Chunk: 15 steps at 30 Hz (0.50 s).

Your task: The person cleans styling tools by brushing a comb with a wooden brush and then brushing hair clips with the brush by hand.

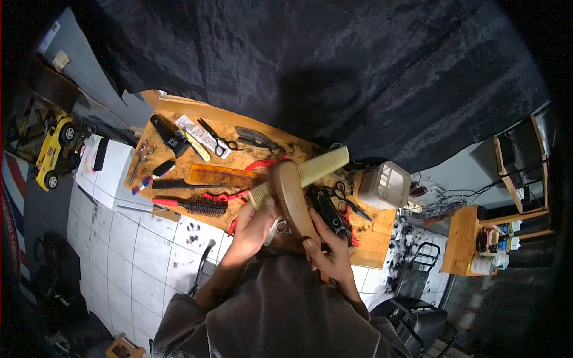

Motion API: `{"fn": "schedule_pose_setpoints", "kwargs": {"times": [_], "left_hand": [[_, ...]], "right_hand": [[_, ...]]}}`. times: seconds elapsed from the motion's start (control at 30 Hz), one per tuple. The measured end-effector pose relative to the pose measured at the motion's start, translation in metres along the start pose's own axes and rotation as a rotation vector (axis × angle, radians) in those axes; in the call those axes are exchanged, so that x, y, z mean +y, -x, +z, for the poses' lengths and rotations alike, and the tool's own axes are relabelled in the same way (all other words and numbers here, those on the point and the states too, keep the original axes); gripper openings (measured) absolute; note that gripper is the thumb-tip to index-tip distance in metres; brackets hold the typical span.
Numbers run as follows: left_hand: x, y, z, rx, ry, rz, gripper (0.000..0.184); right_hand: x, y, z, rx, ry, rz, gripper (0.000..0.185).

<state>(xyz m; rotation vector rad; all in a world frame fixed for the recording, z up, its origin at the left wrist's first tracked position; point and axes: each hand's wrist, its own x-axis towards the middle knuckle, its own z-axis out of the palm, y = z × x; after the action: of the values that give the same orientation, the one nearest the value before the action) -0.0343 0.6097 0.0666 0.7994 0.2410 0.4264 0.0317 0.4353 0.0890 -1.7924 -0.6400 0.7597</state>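
Note:
My left hand (253,231) is closed on the lower end of a cream comb (325,166), which slants up to the right. My right hand (332,252) grips the handle of a wooden brush (290,194), its smooth back turned upward. The brush crosses over the comb and hides its middle; whether they touch, I cannot tell. Beneath them on the wooden table (373,253) lie an amber comb (224,175), a round brush (203,206) with a red handle, and a black hair clipper (328,212).
Scissors (218,140), a black clipper (169,134) and a yellow-handled razor (199,149) lie at the table's upper left. A clear plastic container (385,185) stands at the right. Dark cloth (358,71) hangs behind. A black chair (412,316) stands at the lower right.

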Motion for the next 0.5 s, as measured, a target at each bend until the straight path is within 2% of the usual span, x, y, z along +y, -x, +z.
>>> {"fn": "schedule_pose_setpoints", "kwargs": {"times": [0.03, 0.1, 0.13, 0.17, 0.23, 0.33, 0.43, 0.47, 0.5], "left_hand": [[0.0, 0.003, -0.002, -0.056, -0.249, -0.035, 0.027], [0.0, 0.012, -0.005, -0.169, -0.748, -0.103, 0.025], [-0.006, 0.014, 0.004, -0.185, -0.741, 0.027, 0.022], [-0.005, 0.018, 0.01, -0.223, -0.611, -0.024, 0.022], [-0.008, 0.019, 0.006, -0.206, -0.707, -0.115, 0.022], [-0.006, 0.014, 0.003, -0.095, -0.642, -0.044, 0.022], [-0.009, 0.003, -0.007, 0.024, -0.097, -0.064, 0.023], [-0.007, 0.001, -0.006, 0.076, 0.02, -0.023, 0.023], [-0.003, 0.0, -0.002, 0.072, -0.005, -0.006, 0.023]], "right_hand": [[-0.012, 0.0, -0.001, 0.005, -0.047, 0.071, 0.056], [-0.011, -0.002, 0.0, 0.074, -0.078, 0.03, 0.056], [0.0, -0.006, 0.001, 0.137, -0.061, -0.083, 0.056], [-0.002, -0.006, 0.0, 0.152, -0.14, -0.104, 0.055], [-0.008, -0.006, -0.002, 0.161, -0.206, -0.117, 0.054], [-0.013, -0.001, -0.005, 0.128, -0.171, -0.088, 0.053], [-0.011, 0.004, -0.005, 0.05, -0.077, -0.099, 0.053], [-0.001, 0.003, -0.004, 0.019, -0.001, -0.132, 0.053], [0.0, 0.002, -0.003, 0.012, 0.01, -0.129, 0.054]]}}
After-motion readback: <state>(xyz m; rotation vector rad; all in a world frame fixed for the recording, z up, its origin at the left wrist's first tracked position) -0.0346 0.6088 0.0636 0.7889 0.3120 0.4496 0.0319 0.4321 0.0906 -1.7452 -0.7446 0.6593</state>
